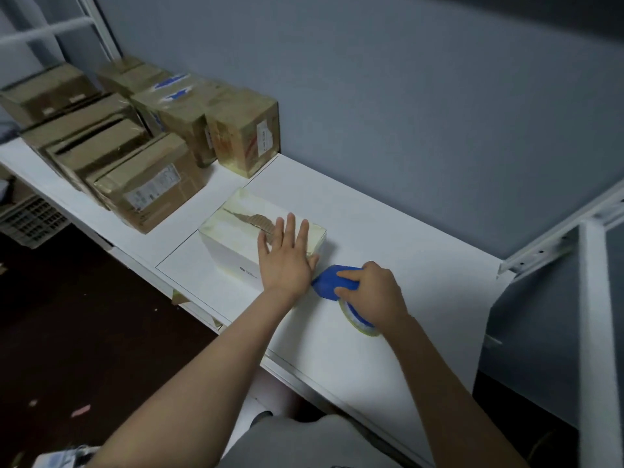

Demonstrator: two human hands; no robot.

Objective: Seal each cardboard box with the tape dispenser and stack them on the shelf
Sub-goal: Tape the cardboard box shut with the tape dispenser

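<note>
white box [236, 238] lies on the white table [388, 265], torn patch on its top | left hand [285, 258] rests flat on its near end, fingers straight and a little apart | right hand [373, 292] just beside, fingers curled around the blue tape dispenser [329, 282] | brown cardboard boxes [141, 140] grouped at the far left of the table

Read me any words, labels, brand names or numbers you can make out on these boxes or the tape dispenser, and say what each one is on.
No text here is legible.
White box: small logo and print on its front side, too small to read.
Flat brown box: shipping label, blurred.
Cube-shaped brown box: white side label, blurred.
Tape dispenser: no text visible.
</note>
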